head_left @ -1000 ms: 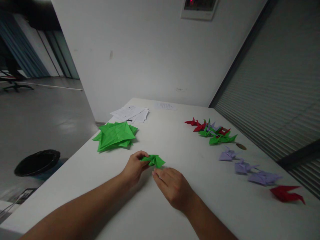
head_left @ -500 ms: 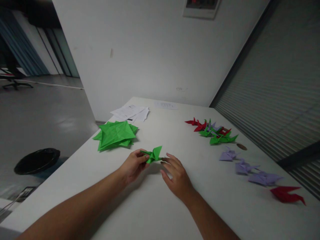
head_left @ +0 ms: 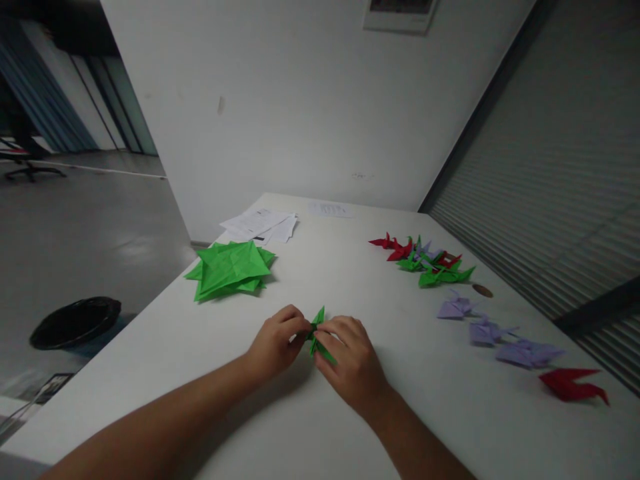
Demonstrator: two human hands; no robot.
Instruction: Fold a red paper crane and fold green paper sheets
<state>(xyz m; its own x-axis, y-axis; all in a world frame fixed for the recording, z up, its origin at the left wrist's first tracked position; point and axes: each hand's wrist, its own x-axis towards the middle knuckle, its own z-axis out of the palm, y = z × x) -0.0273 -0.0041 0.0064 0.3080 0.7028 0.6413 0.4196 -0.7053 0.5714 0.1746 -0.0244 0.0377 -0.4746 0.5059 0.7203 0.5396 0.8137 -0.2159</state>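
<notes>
A green paper crane (head_left: pixel 319 317) is between my two hands, just above the white table (head_left: pixel 300 433). My left hand (head_left: pixel 280 338) pinches its left side with thumb and fingers. From the right, my right hand (head_left: pixel 350 360) is closed on its other side, fingertips near the crane's middle. One pointed green part sticks up between the hands and another shows below my right fingers. The rest of the crane is hidden by my fingers.
Creased green paper sheets (head_left: pixel 233 267) are stacked at the left, with printed papers (head_left: pixel 260 223) behind. Folded green cranes (head_left: pixel 445 275), purple cranes (head_left: pixel 529 353) and a red crane (head_left: pixel 573 385) line the right side. A black-lined bin (head_left: pixel 75 323) stands left of the table.
My right hand has moved in and closed on the crane, where its fingers were spread before. The crane has turned and come slightly lower and to the right. My left hand still pinches it.
</notes>
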